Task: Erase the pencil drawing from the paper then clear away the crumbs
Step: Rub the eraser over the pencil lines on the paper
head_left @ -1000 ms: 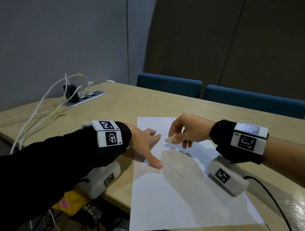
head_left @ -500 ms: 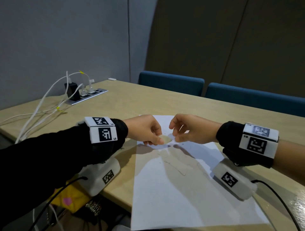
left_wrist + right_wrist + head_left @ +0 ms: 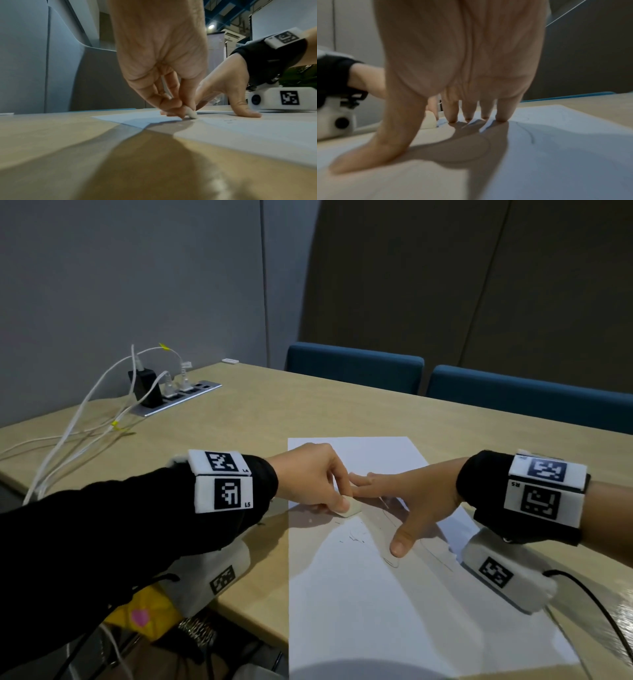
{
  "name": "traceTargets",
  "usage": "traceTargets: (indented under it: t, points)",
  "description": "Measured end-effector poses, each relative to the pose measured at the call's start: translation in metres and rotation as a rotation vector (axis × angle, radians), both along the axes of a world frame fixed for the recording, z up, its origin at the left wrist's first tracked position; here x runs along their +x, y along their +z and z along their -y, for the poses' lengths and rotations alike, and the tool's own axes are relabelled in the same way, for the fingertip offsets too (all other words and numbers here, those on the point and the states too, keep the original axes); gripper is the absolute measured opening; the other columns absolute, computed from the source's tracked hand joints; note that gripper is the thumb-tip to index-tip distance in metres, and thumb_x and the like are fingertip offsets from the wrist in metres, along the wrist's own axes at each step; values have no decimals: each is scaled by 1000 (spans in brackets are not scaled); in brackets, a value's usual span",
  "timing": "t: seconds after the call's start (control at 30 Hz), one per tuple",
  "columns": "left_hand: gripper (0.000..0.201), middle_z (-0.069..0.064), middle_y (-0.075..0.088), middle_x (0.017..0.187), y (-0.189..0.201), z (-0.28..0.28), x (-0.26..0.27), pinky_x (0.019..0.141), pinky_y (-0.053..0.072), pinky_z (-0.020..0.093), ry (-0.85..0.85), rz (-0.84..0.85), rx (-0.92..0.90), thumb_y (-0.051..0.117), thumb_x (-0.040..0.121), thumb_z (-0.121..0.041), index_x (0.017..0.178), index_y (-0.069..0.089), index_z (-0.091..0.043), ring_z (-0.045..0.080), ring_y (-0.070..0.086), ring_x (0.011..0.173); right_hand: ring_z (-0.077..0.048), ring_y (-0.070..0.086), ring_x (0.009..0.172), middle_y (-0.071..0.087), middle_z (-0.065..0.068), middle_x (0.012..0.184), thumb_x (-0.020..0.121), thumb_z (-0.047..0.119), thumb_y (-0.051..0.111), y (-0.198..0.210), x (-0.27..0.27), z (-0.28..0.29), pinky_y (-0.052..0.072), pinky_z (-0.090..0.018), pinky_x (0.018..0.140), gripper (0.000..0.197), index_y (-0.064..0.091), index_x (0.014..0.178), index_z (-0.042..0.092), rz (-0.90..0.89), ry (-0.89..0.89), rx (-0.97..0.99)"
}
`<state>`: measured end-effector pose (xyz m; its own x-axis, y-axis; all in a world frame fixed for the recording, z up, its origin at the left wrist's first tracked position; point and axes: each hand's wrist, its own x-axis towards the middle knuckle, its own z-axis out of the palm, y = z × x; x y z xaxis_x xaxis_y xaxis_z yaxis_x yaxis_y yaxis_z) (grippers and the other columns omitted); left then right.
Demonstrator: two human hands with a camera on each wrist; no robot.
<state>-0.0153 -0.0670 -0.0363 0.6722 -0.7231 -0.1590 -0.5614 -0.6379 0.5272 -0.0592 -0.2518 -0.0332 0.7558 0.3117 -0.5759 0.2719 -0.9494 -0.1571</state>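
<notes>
While left grip (image 3: pixel 310 481) pinches eraser (image 3: pixel 351 509), right grip (image 3: pixel 416 501) flat

Left hand (image 3: pixel 308 477) fingers curled in a pinch; right hand (image 3: pixel 416 501) spread flat, fingertips down.

Dim, cool indoor light is falling from above and behind, and the white paper (image 3: pixel 394 604) is showing up as the brightest surface, with soft grey shadows of both arms lying across it and a faint sheen glinting on the table (image 3: pixel 616 607) just right of the paper. In both wrist views the wide lens is bending the walls behind the paper. The near tabletop and the right wrist view's palm are blurring.
</notes>
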Motion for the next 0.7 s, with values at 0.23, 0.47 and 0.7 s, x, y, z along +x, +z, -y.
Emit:
traceTargets:
  t: [0.23,0.47,0.7]
  points:
    - [5,-1,73,70,2,-1,3,59,42,12,29,120,13,71,79,-21,81,74,-18,-4,55,47,-13,-11,145,-17,10,157,82,54,60,1,1,-13,4,-44,118,96,-12,144,45,41,-15,-85]
    - [5,-3,67,60,3,-3,-7,65,48,17,3,46,53,70,80,-24,81,73,-20,7,56,53,-14,-10,145,-15,9,157,79,56,61,-1,4,-16,3,-47,118,97,-7,147,42,68,-30,-92]
    - [8,1,71,64,5,-4,-5,59,44,12,31,53,24,69,79,-19,81,75,-16,2,55,46,-12,-6,146,-14,11,157,77,56,64,-1,6,-17,4,-43,119,100,-5,148,39,78,-48,-89]
